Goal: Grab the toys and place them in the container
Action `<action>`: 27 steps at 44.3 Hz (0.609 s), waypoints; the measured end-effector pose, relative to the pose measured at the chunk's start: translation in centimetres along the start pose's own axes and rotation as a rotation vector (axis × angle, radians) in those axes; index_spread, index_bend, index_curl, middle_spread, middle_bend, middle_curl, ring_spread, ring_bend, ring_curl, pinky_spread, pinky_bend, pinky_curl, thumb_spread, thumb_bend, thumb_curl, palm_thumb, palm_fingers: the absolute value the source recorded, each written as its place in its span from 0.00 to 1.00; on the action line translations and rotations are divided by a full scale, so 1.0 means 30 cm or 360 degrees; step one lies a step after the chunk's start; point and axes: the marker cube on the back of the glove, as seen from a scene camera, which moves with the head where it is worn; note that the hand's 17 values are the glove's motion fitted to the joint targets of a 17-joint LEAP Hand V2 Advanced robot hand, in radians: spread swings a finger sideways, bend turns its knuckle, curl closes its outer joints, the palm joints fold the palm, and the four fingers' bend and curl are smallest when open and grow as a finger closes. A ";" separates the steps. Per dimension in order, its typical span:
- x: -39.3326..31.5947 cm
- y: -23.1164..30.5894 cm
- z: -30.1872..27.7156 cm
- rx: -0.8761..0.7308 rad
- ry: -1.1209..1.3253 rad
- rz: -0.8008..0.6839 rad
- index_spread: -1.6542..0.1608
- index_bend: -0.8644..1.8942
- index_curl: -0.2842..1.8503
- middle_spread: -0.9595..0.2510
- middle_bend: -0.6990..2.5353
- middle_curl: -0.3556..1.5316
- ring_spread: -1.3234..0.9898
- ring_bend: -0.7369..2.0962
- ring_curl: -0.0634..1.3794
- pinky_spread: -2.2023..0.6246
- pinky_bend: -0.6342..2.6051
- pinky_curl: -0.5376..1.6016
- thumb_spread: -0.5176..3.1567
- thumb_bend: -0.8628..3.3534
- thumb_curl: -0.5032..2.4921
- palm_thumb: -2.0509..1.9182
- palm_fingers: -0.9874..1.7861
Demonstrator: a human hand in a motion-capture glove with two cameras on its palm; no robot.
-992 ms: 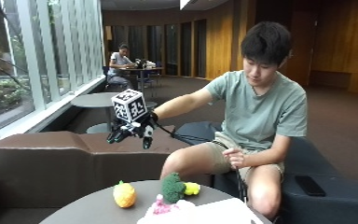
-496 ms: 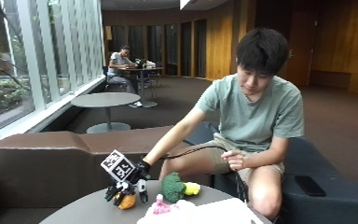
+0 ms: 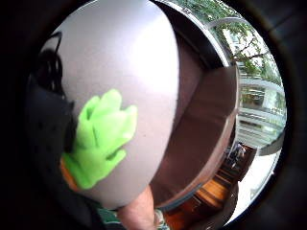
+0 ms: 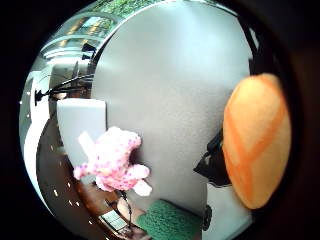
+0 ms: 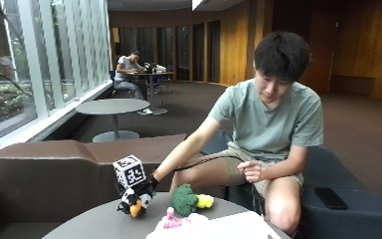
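My gloved right hand (image 5: 137, 199) grips the orange plush toy (image 4: 256, 142); only the little-finger view shows its green leaves (image 3: 100, 136).

Plush orange toy (image 4: 256, 142), matt table (image 4: 175, 90)

Right hand (image 5: 137, 199): a second ago it was held up in the air over the sofa back; half a second ago it had dropped to the table (image 5: 91, 226) and sat over the orange toy (image 5: 135, 210); now its fingers are curled round that toy.
Orange toy: it lay bare on the table top a second ago; now it is mostly covered by the glove, only its lower end showing under the fingers, seemingly a little above the table.
Person's arm: raised and stretched out before, now reaching down to the table.
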 end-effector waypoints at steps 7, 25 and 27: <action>-0.046 0.042 -0.176 0.0042 0.0111 -0.0107 0.73 0.44 0.25 0.58 0.44 0.42 0.43 0.68 0.39 0.67 0.53 0.43 0.43 0.25 0.34 0.67 0.76; -0.346 0.221 -0.917 0.0426 0.0031 -0.0331 0.73 0.57 0.36 0.57 0.53 0.53 0.41 0.71 0.45 0.66 0.53 0.46 0.32 0.24 0.41 0.68 0.74; -0.418 0.246 -0.990 0.0483 0.0027 -0.0387 0.73 0.58 0.37 0.58 0.53 0.54 0.41 0.71 0.46 0.66 0.53 0.46 0.32 0.24 0.42 0.68 0.73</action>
